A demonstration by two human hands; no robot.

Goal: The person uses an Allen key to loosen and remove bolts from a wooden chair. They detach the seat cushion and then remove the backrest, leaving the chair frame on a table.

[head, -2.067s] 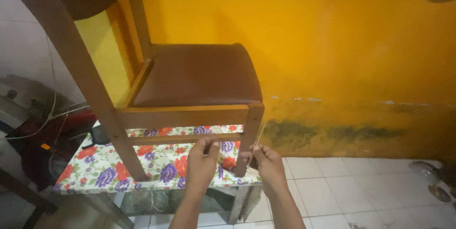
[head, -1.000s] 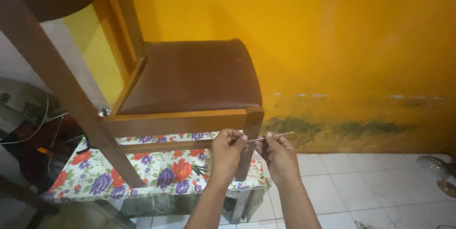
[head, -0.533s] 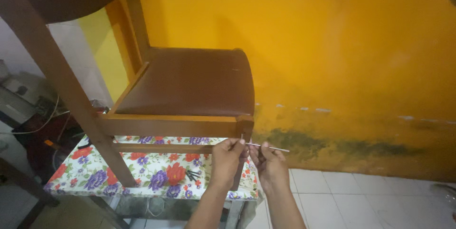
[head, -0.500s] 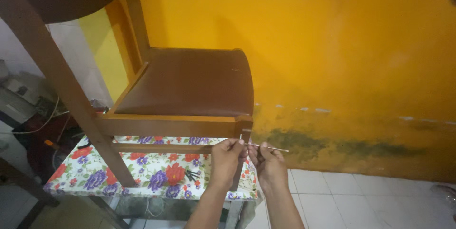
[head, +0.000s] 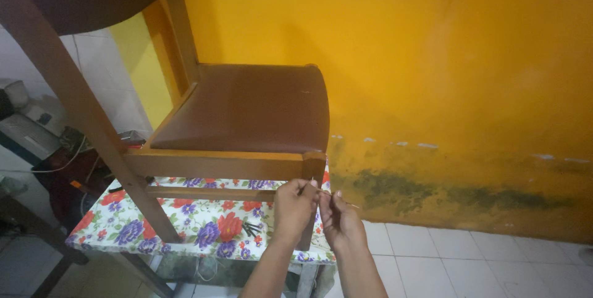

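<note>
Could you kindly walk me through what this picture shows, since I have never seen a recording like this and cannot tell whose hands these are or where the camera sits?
There is no machine here: a person works with two bare hands, and the one camera is worn on their head, looking down and forward. The left hand and the right hand meet at the front leg of a wooden chair with a brown padded seat. The chair stands on a small table covered by a flowered cloth. The right hand pinches a thin metal rod, which points toward the leg near the left hand's fingertips. Whether the left hand also grips it is too small to tell. A few small dark pieces lie on the cloth. Behind is an orange wall, stained near the white tiled floor.
</note>
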